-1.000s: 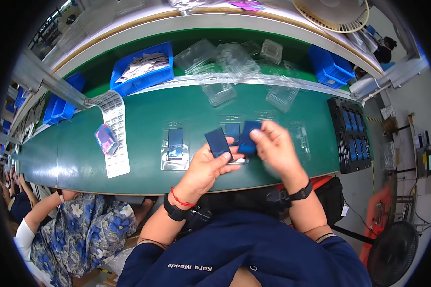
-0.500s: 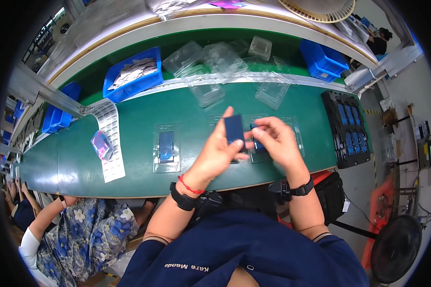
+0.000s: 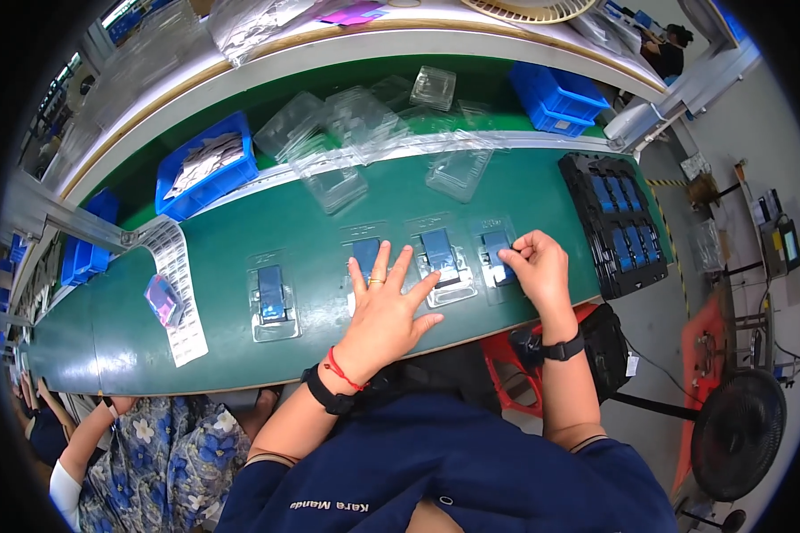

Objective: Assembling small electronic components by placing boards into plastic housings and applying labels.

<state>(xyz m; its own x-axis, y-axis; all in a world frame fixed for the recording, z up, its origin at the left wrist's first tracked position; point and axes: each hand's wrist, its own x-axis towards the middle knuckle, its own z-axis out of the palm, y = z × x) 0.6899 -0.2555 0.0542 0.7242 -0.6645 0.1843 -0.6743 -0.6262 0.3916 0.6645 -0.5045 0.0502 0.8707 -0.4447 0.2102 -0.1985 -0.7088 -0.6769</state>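
Note:
Four-cornered clear plastic trays stand in a row on the green bench, each with a flat dark-blue rectangular piece in it. My left hand [image 3: 384, 311] is open, fingers spread, over the second tray from the left, partly covering its blue piece [image 3: 365, 250]. Just right of its fingertips lies another blue piece [image 3: 437, 247] in its tray. My right hand [image 3: 540, 266] is closed in a pinch at the upper right edge of the rightmost blue piece [image 3: 496, 247]; what is between the fingertips is hidden. Farthest left is a tray [image 3: 276, 332] with a blue piece [image 3: 270, 289].
Clear plastic trays [image 3: 333, 182] lie loosely piled at the back. A blue bin [image 3: 176, 200] holds papers; more blue bins [image 3: 560, 93] sit back right. At right is a black tray [image 3: 613, 280] of blue pieces. A label sheet [image 3: 187, 342] lies left, beside a pink-purple packet [image 3: 163, 300].
The blue piece my left hand held up is out of that hand, which is now lowered and spread over a tray. My right hand has moved to the rightmost tray. The view has shifted right.

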